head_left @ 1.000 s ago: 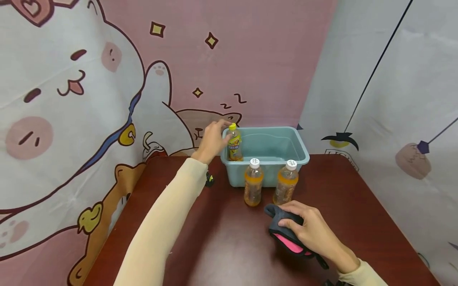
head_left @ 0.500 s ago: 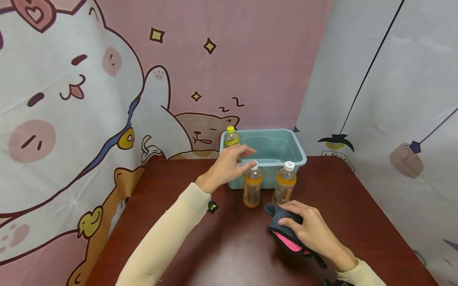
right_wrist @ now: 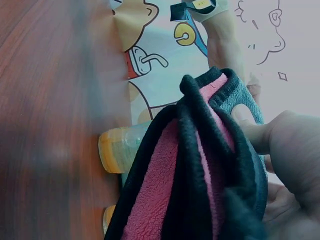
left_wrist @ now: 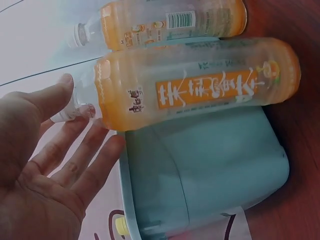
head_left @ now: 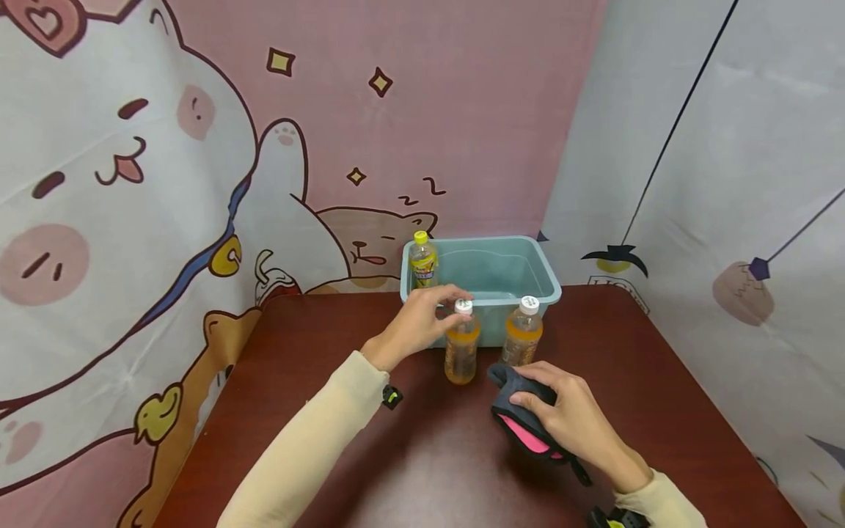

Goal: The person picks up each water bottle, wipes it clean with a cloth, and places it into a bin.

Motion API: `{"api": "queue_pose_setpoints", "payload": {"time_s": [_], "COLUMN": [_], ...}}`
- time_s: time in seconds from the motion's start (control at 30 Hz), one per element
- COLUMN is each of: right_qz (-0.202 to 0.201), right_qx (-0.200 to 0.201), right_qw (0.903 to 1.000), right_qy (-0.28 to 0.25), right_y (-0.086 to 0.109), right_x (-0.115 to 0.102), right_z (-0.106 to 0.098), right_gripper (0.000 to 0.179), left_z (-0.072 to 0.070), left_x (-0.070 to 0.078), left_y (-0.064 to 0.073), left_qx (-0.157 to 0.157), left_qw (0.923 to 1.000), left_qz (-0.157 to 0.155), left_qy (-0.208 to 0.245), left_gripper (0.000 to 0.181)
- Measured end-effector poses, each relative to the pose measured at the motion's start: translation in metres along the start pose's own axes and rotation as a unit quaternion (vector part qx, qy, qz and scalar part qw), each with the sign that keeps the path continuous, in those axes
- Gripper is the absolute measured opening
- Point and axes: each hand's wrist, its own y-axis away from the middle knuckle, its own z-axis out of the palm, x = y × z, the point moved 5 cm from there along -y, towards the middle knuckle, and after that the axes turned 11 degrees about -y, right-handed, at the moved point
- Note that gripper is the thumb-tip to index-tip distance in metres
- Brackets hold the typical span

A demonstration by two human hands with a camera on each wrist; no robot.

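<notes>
My left hand (head_left: 419, 319) reaches round the white-capped neck of the nearer left bottle (head_left: 461, 359), clear with an orange label and standing upright on the table. In the left wrist view, thumb and fingers lie on either side of the bottle's cap (left_wrist: 62, 115) and neck, fingers fairly straight; firm contact is not clear. My right hand (head_left: 574, 418) grips a folded cloth (head_left: 521, 411), dark grey outside, pink and fleecy inside, with black edging. A second orange-labelled bottle (head_left: 523, 341) stands just beyond the cloth.
Behind the two bottles stands a light blue plastic bin (head_left: 495, 326). A yellow-capped bottle (head_left: 424, 268) is upright in its left corner. The dark red table (head_left: 317, 330) backs onto a cartoon-printed curtain (head_left: 488, 110).
My left hand has moved from the yellow-capped bottle in the bin, rightward and nearer, to the neck of the left orange-labelled bottle. My right hand still holds the cloth in nearly the same place.
</notes>
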Motion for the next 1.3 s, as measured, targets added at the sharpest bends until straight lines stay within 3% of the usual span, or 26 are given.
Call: {"api": "queue_pose_setpoints", "payload": {"time_s": [0.2, 0.5, 0.67, 1.0, 1.3], "right_qz": [-0.01, -0.033, -0.049, -0.056, -0.07], "right_qx": [0.018, 0.056, 0.069, 0.052, 0.0], "right_qw": [0.9996, 0.9978, 0.9955, 0.9927, 0.9915], "right_qy": [0.019, -0.015, -0.043, -0.093, -0.11], "right_y": [-0.008, -0.021, -0.032, -0.053, -0.064], "right_x": [-0.005, -0.013, -0.015, -0.024, -0.023], "right_z": [0.0, 0.006, 0.013, 0.034, 0.047], "right_gripper": [0.045, 0.05, 0.048, 0.045, 0.049], "left_z": [-0.006, -0.005, -0.008, -0.016, -0.011], "left_x": [0.001, 0.003, 0.008, 0.014, 0.016], "left_y": [0.016, 0.038, 0.05, 0.065, 0.066], "left_qx": [0.015, 0.03, 0.037, 0.052, 0.062], "left_qw": [0.9998, 0.9991, 0.9991, 0.9986, 0.998], "left_qz": [0.009, 0.0, -0.003, 0.008, 0.003], "left_qy": [-0.003, 0.029, 0.022, 0.002, -0.009], "left_gripper": [0.036, 0.044, 0.045, 0.046, 0.041]}}
